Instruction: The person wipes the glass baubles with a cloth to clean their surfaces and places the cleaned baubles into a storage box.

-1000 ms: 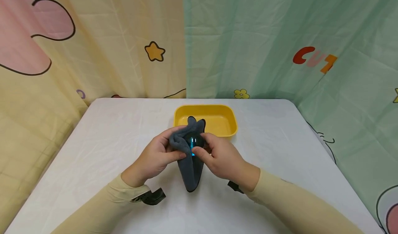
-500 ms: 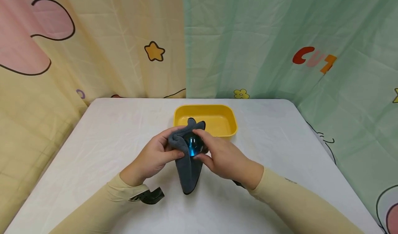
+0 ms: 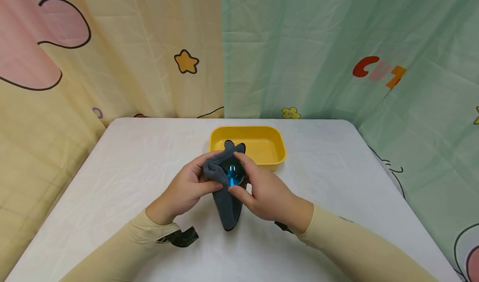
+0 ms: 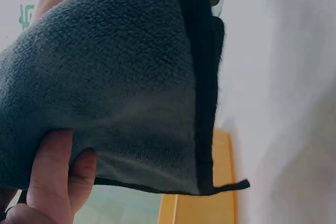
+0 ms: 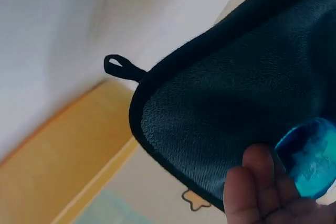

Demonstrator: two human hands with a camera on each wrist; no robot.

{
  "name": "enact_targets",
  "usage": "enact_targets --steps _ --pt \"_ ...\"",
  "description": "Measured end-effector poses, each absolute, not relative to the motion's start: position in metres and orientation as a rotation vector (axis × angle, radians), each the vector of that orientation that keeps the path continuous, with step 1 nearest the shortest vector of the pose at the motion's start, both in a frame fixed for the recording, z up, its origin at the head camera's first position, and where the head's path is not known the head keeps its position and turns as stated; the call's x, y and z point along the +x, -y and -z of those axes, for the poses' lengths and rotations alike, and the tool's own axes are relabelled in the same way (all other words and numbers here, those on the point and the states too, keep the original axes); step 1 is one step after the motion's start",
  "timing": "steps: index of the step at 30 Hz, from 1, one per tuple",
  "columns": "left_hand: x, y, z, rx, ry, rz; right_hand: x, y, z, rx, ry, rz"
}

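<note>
A grey-blue cloth (image 3: 227, 207) with dark edging hangs folded between both hands above the table. My left hand (image 3: 187, 190) grips its bunched left side, thumb in front; in the left wrist view two fingers (image 4: 52, 177) press into the fleecy cloth from outside. In the cloth's fold sits a shiny, see-through blue ball (image 3: 234, 174). My right hand (image 3: 267, 190) holds this ball between the thumb below and the fingers at the upper right. The right wrist view shows the blue ball (image 5: 310, 156) beside the fingertips, against the cloth (image 5: 210, 98) with its small hanging loop.
A yellow rectangular tub (image 3: 275, 159) stands on the white table (image 3: 322, 169), just behind the cloth, whose upper tips overlap it in the head view. Patterned curtains (image 3: 299, 45) close off the back and sides.
The right thumb and fingers have shifted round the ball, index finger now higher up, and the ball's bright blue streak looks different. The left hand keeps its grip on the cloth.
</note>
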State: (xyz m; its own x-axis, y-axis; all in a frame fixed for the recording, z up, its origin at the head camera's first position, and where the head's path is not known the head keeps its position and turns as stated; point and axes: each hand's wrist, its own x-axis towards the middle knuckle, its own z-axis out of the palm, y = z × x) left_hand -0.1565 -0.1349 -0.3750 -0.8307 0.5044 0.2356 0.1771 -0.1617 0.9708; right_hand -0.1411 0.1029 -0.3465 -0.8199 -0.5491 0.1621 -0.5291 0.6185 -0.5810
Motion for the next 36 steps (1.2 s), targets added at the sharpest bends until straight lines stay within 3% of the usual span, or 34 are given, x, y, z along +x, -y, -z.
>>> enact_targets --steps 9,18,32,36 --pt "-0.1558 0.1381 0.3730 0.799 -1.795 -2.106 -0.1463 -0.1093 0.3436 -1.196 -2.935 0.659" --pt "-0.1553 0.1349 0.3736 0.836 -1.831 -2.079 -0.1465 -0.1055 0.3502 -0.726 -2.563 1.299" --pt "-0.1563 0.1386 0.3724 0.793 -1.825 -2.102 -0.1426 -0.1038 0.3421 -1.081 -2.956 0.643" --pt "-0.1554 0.1381 0.3714 0.806 -1.829 -2.093 -0.1443 -0.1065 0.3446 -1.101 -2.949 0.686"
